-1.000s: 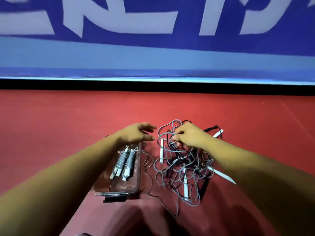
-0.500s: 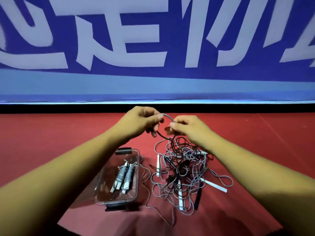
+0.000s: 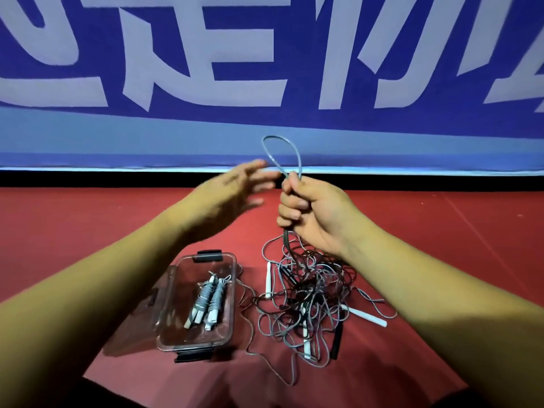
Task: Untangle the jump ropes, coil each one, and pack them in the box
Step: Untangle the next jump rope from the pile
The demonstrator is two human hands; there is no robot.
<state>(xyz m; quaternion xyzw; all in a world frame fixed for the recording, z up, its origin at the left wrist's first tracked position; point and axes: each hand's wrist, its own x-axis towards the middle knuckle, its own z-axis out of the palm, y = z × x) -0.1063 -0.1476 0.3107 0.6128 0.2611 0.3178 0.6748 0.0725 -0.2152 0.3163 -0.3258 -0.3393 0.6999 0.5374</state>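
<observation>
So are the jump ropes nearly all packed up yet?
Not yet. Done: two coiled grey bundles lie in the clear box. In hand: the right hand grips a grey rope loop, held up above the tangle; the left hand is open beside it. Left: that tangle of grey and dark ropes needs untangling, coiling and packing.

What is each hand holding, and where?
Right hand grips a gray rope by its doubled cord, loop standing above the fist. Left hand holds nothing.

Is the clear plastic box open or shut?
Open. The clear plastic box has its transparent lid swung aside at its left; coiled grey jump ropes sit uncovered inside.
</observation>
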